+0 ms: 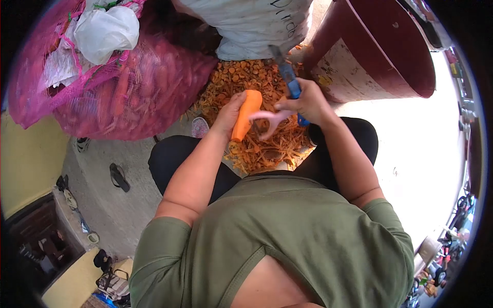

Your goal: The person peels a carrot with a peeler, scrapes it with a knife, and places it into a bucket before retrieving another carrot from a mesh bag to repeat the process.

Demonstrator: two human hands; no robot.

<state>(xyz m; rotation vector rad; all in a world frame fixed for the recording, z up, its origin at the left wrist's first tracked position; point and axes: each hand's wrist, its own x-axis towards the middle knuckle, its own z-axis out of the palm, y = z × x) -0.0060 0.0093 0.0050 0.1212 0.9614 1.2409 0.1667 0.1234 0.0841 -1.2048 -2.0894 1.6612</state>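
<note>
My left hand (229, 114) is wrapped round a peeled orange carrot (247, 116), which tilts with its thick end up. My right hand (307, 101) grips a pink peeler (272, 121) and a knife with a blue handle (294, 89), its blade pointing up and away from me. The peeler's head is close to the carrot's right side; motion blur hides whether they touch. Below both hands lies a heap of orange peelings and cut carrot ends (275, 146) on the ground between my knees.
A pink mesh sack of carrots (138, 92) leans at the left, with a white plastic bag (106, 34) on top. Ahead stands a white sack (251, 25). At the right is a tipped dark red bin (359, 56). A black sandal (119, 177) lies on the concrete floor.
</note>
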